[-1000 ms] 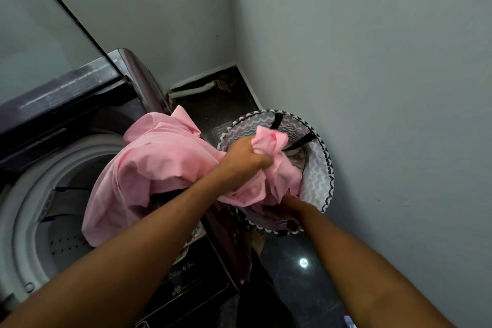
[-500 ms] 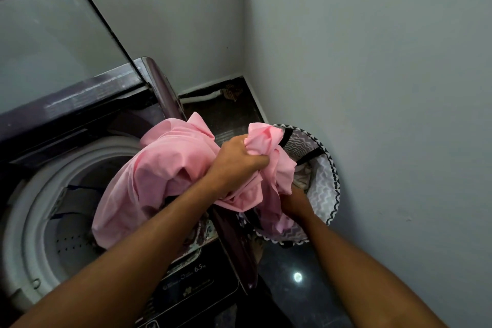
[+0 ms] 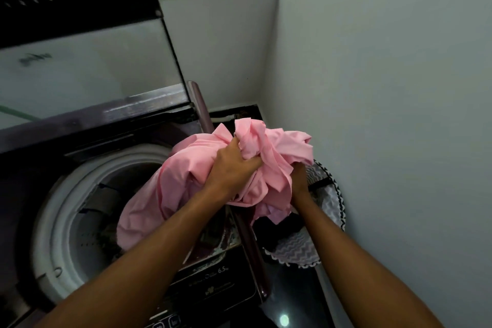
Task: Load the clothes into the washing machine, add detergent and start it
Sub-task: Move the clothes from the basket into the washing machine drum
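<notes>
A: Pink cloth, bunched: the pink garment (image 3: 186, 189) sits mid-frame, stretched from the washing machine (image 3: 53, 221) drum at lower left up to the laundry basket (image 3: 330, 202) at right.

B: Any writing?

A: "6.5" with small letters after it, on the dark control panel (image 3: 213, 282) at the lower middle. The smaller print beneath is too blurred to read. There is a faint logo on the raised glass lid (image 3: 87, 66) at upper left, also unreadable.

B: Which way does the garment run?

A: Its long axis slants from lower left to upper right, the loose tail hanging into the drum, the crumpled end lying over the machine's right edge above the basket.

B: The hands?

A: The left hand (image 3: 234, 165) is clenched around a wad of the fabric at centre. The right hand (image 3: 299, 181) is just right of it, mostly buried under the cloth; it seems to clutch the fabric from below, though its fingers are hidden.
</notes>
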Available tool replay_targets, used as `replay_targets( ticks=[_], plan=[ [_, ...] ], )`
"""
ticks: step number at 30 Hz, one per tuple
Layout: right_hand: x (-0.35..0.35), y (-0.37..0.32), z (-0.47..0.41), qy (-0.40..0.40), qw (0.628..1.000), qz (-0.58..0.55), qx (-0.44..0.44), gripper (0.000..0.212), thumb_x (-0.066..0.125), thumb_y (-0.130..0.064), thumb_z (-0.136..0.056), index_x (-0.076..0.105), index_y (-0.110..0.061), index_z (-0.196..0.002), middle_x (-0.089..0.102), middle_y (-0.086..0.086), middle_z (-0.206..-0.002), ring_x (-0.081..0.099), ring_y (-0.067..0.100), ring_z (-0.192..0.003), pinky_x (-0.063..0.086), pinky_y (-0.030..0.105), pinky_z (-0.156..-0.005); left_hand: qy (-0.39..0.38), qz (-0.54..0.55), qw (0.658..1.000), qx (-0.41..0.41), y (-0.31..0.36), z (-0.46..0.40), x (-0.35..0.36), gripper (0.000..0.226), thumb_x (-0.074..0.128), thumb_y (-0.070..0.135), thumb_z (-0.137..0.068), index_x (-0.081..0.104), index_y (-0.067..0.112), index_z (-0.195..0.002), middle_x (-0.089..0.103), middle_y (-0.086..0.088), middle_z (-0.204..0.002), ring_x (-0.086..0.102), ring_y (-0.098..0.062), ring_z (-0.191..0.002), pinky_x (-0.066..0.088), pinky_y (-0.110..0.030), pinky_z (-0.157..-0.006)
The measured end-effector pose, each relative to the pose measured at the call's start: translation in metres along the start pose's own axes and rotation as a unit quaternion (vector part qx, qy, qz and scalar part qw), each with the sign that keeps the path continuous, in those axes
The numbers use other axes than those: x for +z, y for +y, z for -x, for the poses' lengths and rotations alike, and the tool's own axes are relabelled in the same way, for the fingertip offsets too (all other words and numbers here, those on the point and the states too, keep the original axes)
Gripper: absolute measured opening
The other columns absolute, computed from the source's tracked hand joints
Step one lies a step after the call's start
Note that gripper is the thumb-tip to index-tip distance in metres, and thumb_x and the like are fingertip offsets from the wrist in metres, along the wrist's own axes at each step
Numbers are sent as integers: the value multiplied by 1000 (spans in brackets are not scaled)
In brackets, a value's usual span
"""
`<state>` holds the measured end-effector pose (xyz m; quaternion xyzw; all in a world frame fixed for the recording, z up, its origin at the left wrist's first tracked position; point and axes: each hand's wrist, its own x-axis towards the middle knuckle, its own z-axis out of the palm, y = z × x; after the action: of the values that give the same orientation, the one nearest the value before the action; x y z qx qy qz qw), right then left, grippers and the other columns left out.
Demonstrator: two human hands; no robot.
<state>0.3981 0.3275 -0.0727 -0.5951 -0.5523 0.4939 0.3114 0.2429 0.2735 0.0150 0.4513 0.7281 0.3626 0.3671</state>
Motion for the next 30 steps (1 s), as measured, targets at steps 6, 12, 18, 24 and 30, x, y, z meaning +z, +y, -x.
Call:
replay_targets(
  ticks=[6, 12, 18, 24, 30],
  plan=[
    [37, -25, -2, 0, 1000, 22, -1, 14, 37, 5, -102, 49, 5, -94, 54, 29, -95, 40, 16, -81, 36, 29, -74, 44, 15, 999, -11, -18, 13, -42, 30, 71, 31, -85, 49, 33, -105, 53, 25, -77, 51, -2, -73, 34, -13, -64],
    [71, -82, 19, -8, 997, 32, -75, 28, 32, 8, -101, 54, 2, -85, 47, 5, -84, 40, 21, -88, 34, 16, -67, 90, 42, 993, -65, -36, 23, -76, 43, 70, 31, -84, 59, 13, -122, 68, -2, -105, 64, -24, -103, 45, -28, -81],
    [97, -124, 44, -62, 982, 129, -125, 26, 42, -21, -88, 36, -25, -63, 51, 10, -76, 45, 22, -74, 42, 43, -73, 118, 62, 986, -104, -49, 38, -108, 42, 70, 32, -86, 62, 10, -122, 69, -11, -110, 62, -30, -106, 37, -24, -73],
    [132, -132, 59, -93, 954, 218, -186, 29, 67, -11, -88, 60, 10, -70, 62, 21, -67, 54, 27, -62, 44, 46, -59, 126, 88, 979, -132, -68, 62, -139, 56, 68, 48, -77, 62, 13, -119, 70, -11, -106, 65, -31, -102, 52, -38, -83],
    [174, -147, 86, -135, 943, 229, -200, 34, 56, -37, -75, 51, -8, -58, 58, 13, -59, 50, 23, -58, 36, 37, -56, 166, 122, 968, -142, -91, 85, -174, 60, 65, 49, -70, 62, 15, -119, 70, -8, -104, 66, -29, -98, 54, -39, -84]
  ],
)
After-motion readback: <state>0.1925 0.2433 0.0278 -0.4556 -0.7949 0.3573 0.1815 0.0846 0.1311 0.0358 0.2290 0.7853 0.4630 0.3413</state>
